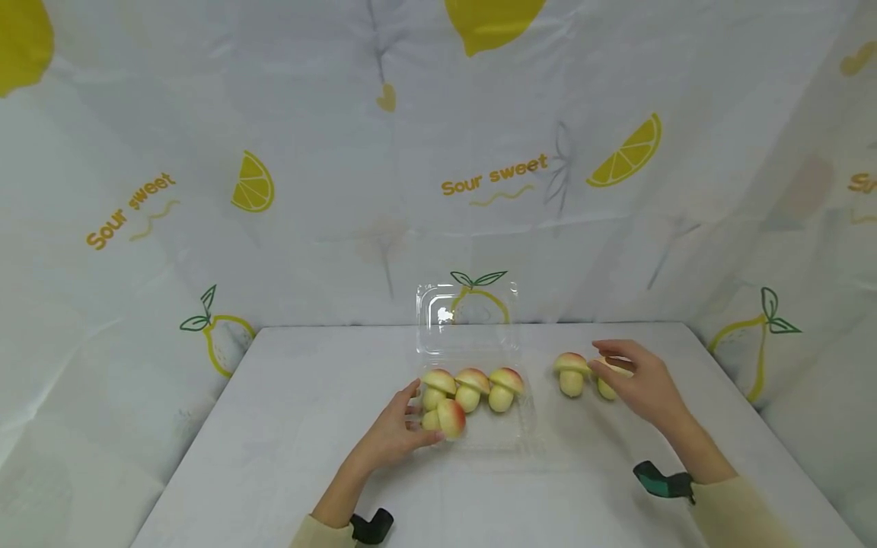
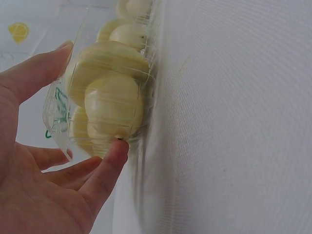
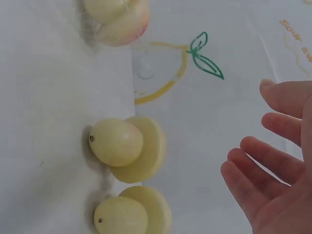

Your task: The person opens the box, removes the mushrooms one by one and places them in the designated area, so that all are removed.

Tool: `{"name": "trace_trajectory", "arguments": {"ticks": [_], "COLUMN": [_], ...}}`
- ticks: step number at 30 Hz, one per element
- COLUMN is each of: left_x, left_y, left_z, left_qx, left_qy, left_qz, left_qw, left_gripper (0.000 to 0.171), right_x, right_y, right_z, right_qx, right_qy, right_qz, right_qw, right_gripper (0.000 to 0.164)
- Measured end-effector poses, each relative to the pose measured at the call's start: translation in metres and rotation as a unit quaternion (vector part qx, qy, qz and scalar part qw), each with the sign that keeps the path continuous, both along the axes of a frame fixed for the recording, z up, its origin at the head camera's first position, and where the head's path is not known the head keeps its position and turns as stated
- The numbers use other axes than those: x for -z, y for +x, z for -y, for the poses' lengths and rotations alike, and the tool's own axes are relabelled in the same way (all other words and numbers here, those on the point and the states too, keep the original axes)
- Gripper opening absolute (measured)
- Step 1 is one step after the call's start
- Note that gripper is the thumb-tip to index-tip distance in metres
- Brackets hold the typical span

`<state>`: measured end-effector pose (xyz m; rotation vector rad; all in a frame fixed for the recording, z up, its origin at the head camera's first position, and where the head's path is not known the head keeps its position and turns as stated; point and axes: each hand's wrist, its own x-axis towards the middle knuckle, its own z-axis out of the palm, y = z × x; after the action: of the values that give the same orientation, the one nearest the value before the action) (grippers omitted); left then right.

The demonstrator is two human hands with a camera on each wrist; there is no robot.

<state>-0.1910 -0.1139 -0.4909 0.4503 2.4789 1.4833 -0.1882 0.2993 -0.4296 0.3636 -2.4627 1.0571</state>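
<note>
My left hand [image 1: 397, 426] grips the left end of a clear plastic clamshell box [image 1: 503, 438], thumb on one side and fingers on the other, fingertips against its wall in the left wrist view. Inside, three toy mushrooms [image 1: 502, 390] with red-tinged caps and pale stems stand in a row along the back. Another mushroom [image 1: 451, 418] lies on its side at the front left. To the right of the box, a mushroom [image 1: 571, 374] stands on the table beside a second one [image 1: 606, 390], partly hidden by my right hand [image 1: 640, 380]. That hand hovers with fingers apart, holding nothing.
The box's transparent lid [image 1: 438, 339] stands raised at the back. A white cloth covers the table [image 1: 308, 396]. Behind it hangs a white curtain [image 1: 329, 251] printed with lemons and lettering. Dark wrist devices [image 1: 663, 482] sit at both cuffs.
</note>
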Motion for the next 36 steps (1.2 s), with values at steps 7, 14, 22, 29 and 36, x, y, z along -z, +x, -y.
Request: {"name": "trace_trajectory", "arguments": {"ticks": [7, 14, 22, 29, 36], "left_x": [0.0, -0.001, -0.002, -0.001, 0.0], "left_y": [0.0, 0.0, 0.0, 0.0, 0.0], "left_z": [0.0, 0.0, -0.001, -0.001, -0.001], "left_qx": [-0.001, -0.002, -0.002, -0.005, -0.006], "left_qy": [0.0, -0.001, 0.002, -0.001, 0.002], "left_qz": [-0.004, -0.002, -0.001, -0.002, -0.002], "left_qw": [1.0, 1.0, 1.0, 1.0, 1.0], "left_gripper": [0.102, 0.103, 0.104, 0.104, 0.104], "right_x": [-0.004, -0.005, -0.006, -0.001, 0.003], "right_y": [0.003, 0.005, 0.007, 0.009, 0.011], "right_z": [0.018, 0.038, 0.055, 0.068, 0.084], "right_qx": [-0.013, -0.028, -0.055, -0.078, -0.099], "right_qy": [-0.017, -0.013, -0.02, -0.032, -0.041], "right_qz": [0.011, 0.018, -0.001, 0.02, 0.019], "right_qw": [1.0, 0.999, 0.998, 0.996, 0.994], "right_gripper": [0.034, 0.035, 0.033, 0.034, 0.031]}}
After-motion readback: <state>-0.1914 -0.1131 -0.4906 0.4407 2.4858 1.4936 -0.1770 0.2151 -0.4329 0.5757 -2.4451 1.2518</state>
